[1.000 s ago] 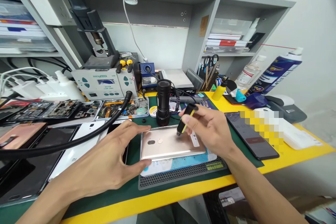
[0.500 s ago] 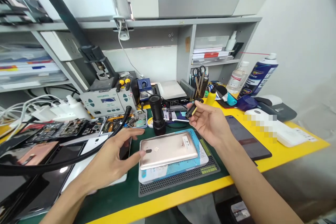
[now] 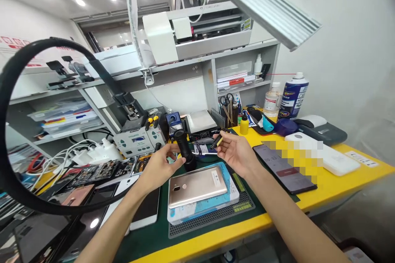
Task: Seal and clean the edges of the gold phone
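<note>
Left hand (image 3: 160, 168) and right hand (image 3: 237, 154) are well apart above the workbench, palms turned toward each other. At the far side of the green mat (image 3: 140, 244), the left thumb and fingers stand parted about a black cylinder (image 3: 185, 152), which leans slightly; whether they press on it, I cannot tell. The right fingers and thumb are closed on a short black tool with a yellow stripe (image 3: 219, 139), held up off the bench, its tip pointing to the left and down.

Near and between the forearms lies a gold phone (image 3: 197, 189), back upward, with a small pale label at its right end. It rests on a white-and-blue box (image 3: 233, 193), which sits on a grey honeycomb pad (image 3: 212, 222). Neither hand touches the phone.

To the left, a white phone (image 3: 152, 213) with a dark front lies just beside the left forearm, and a thick black hose (image 3: 4, 131) curves past it. To the right, near the right forearm, lies a dark phone (image 3: 286, 176) with digits on its screen. Farther off stand a small yellow bottle (image 3: 244, 125), a clear bottle (image 3: 271, 100) and a blue spray can (image 3: 293, 100).
</note>
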A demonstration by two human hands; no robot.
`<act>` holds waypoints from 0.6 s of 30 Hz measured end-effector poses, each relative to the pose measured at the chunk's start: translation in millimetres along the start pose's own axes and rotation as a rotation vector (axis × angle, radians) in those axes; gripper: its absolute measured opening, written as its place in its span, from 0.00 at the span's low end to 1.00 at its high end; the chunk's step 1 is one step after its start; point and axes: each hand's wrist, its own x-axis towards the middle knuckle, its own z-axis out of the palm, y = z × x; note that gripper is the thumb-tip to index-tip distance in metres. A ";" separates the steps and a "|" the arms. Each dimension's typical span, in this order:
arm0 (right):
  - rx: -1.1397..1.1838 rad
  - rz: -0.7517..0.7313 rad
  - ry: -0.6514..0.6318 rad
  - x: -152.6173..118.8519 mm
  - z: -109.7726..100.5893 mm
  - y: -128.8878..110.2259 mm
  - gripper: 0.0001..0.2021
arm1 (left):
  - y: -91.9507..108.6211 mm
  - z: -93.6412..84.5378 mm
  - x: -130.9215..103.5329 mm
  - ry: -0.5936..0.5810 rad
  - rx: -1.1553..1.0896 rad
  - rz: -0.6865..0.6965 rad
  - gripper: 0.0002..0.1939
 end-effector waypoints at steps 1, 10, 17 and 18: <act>0.005 -0.001 -0.003 0.1 -0.6 -0.1 0.03 | -0.7 0.7 2.9 -0.019 -0.012 0.009 0.18; 0.022 -0.012 -0.003 1.3 -4.5 -1.2 0.05 | -18.4 13.3 23.9 -0.182 -0.026 0.072 0.13; 0.021 -0.011 -0.005 1.3 -3.8 -1.3 0.09 | -10.9 18.7 21.8 -0.035 0.138 -0.017 0.14; 0.022 -0.012 -0.004 1.3 -3.7 -1.2 0.09 | -9.1 19.9 21.5 -0.023 0.156 -0.021 0.14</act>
